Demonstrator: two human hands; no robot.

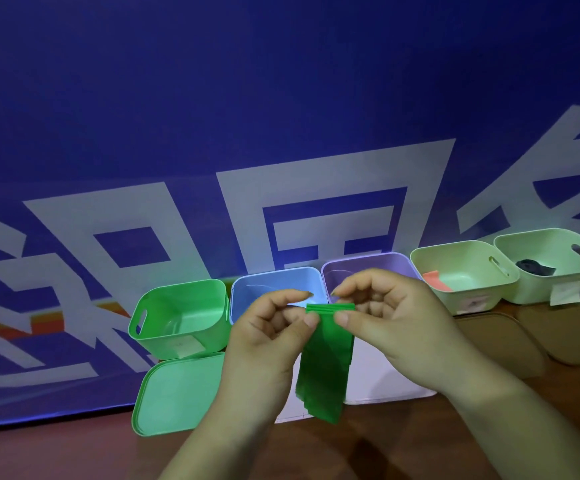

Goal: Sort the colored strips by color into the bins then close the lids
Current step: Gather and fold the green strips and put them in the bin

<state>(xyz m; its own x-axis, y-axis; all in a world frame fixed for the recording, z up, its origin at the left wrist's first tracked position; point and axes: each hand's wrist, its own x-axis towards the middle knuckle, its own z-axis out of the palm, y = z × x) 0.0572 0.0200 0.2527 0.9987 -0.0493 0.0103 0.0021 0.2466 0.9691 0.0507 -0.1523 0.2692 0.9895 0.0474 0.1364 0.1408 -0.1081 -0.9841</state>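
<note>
A folded bundle of green strips (325, 362) hangs in front of me, held up by both hands. My left hand (268, 337) pinches its upper left edge and my right hand (396, 320) pinches its upper right edge. Behind stand five open bins in a row: a green bin (181, 317), a blue bin (268, 278), a purple bin (368, 266), a pale green bin (465, 271) holding a red strip (435, 281), and another pale green bin (555, 265) holding a dark strip (536, 267). A green lid (174, 396) lies before the green bin.
A white lid (382, 375) lies under my hands and two brown lids (500, 344) (565, 334) lie before the pale bins on the wooden table (385, 452). A blue banner with white characters (281, 133) covers the back and left.
</note>
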